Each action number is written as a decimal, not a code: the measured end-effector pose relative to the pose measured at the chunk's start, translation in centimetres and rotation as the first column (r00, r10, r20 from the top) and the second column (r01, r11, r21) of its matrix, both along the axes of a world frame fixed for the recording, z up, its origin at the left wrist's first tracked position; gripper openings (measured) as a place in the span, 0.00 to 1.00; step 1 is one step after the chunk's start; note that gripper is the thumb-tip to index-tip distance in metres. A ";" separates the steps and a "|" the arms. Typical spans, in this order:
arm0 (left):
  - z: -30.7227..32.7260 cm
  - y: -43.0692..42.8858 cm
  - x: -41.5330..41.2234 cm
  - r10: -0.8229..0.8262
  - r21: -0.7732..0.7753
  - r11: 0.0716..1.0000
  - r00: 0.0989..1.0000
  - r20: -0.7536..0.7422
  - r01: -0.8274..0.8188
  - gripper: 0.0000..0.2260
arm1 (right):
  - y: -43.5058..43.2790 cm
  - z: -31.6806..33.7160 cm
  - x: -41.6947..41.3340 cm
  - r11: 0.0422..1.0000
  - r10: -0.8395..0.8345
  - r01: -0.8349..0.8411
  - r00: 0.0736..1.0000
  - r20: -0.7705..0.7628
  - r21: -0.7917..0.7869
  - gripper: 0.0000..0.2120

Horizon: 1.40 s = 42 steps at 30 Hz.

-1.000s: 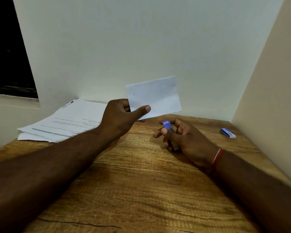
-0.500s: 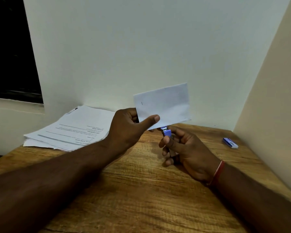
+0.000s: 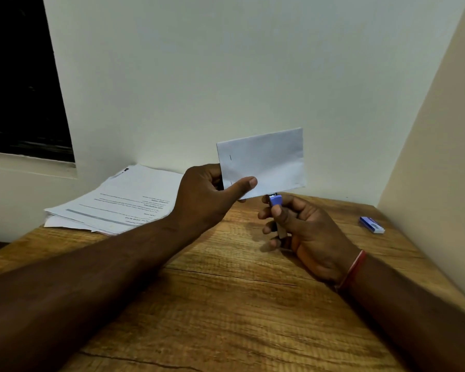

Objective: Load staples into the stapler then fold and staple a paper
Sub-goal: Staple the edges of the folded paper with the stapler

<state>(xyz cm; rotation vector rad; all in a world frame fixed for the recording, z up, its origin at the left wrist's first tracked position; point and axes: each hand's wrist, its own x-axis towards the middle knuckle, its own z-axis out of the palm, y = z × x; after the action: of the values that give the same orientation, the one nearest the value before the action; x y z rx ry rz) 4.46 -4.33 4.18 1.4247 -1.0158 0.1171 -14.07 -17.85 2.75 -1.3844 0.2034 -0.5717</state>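
Wooden bench (image 3: 226,304), grain running crosswise, one thin crack through the middle and another near the front edge. Pushed into a corner: pale wall (image 3: 226,63) behind, a cream side wall on the right, a dark window (image 3: 19,76) at upper left above a pale sill. Dim light.

At the back left, a loose stack of printed sheets (image 3: 118,202) lying flat against the back wall. At the far right, close to the side wall, a small blue and white box (image 3: 371,224), flat on the wood and well apart from both hands. Bare wood over the middle and front, crossed only by the two forearms coming in from the front corners.

Left hand (image 3: 207,200) raised above the back of the bench, thumb stretched across the front of a folded paper (image 3: 263,162), fingers curled behind, pinching its lower left corner. Paper upright, clear of the bench, flat face toward the camera, with a short dark staple line (image 3: 230,157) near its left edge.

Right hand (image 3: 306,229) just right of and below the left, fingers curled round a small stapler (image 3: 275,202), thumb pressed on its blue top. Stapler nose up, right at the paper's lower edge near the middle; touching or just short, cannot tell. Metal body showing between the fingers. Red band (image 3: 353,269) round the right wrist.
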 end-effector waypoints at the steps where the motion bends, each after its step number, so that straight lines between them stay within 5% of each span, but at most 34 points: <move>1: 0.0 0.0 0.1 -0.004 0.008 1.000 1.000 0.004 0.004 0.10 | 0.0 0.1 0.0 1.000 -0.011 0.011 1.000 0.000 0.001 0.22; 12: -0.8 -0.4 -0.6 -0.088 0.169 0.983 0.994 0.070 0.075 0.18 | -0.6 0.5 -0.1 0.987 -0.160 0.160 0.987 0.006 0.026 0.19; 19: -0.9 0.0 -0.7 -0.192 0.261 0.950 0.980 0.053 0.172 0.22 | -0.6 0.3 -0.5 0.993 -0.097 0.092 0.993 0.069 0.067 0.16; 25: -0.9 0.1 -1.0 -0.277 0.186 0.936 0.952 -0.127 0.297 0.15 | -0.6 0.5 -0.5 0.985 -0.168 0.166 0.983 0.076 0.041 0.22; 28: -0.5 0.0 -0.8 -0.328 0.087 0.933 0.926 -0.189 0.348 0.12 | -0.6 0.3 -0.5 0.983 -0.182 0.183 0.982 0.043 -0.020 0.18; 32: -0.2 0.0 -0.5 -0.268 0.093 0.956 0.956 -0.121 0.280 0.08 | -0.4 0.4 -0.5 0.964 -0.195 0.192 0.981 -0.001 -0.185 0.10; 42: 0.2 0.2 0.0 -0.121 0.158 0.979 0.991 -0.058 0.128 0.10 | -1.8 0.5 -0.7 0.941 -0.265 0.269 0.963 0.047 -0.204 0.16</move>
<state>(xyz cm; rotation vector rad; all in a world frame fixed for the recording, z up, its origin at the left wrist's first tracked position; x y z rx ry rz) 4.50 -4.16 4.35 1.4989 -1.0912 -0.0931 -14.73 -19.65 3.21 -1.5660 0.3269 -0.8512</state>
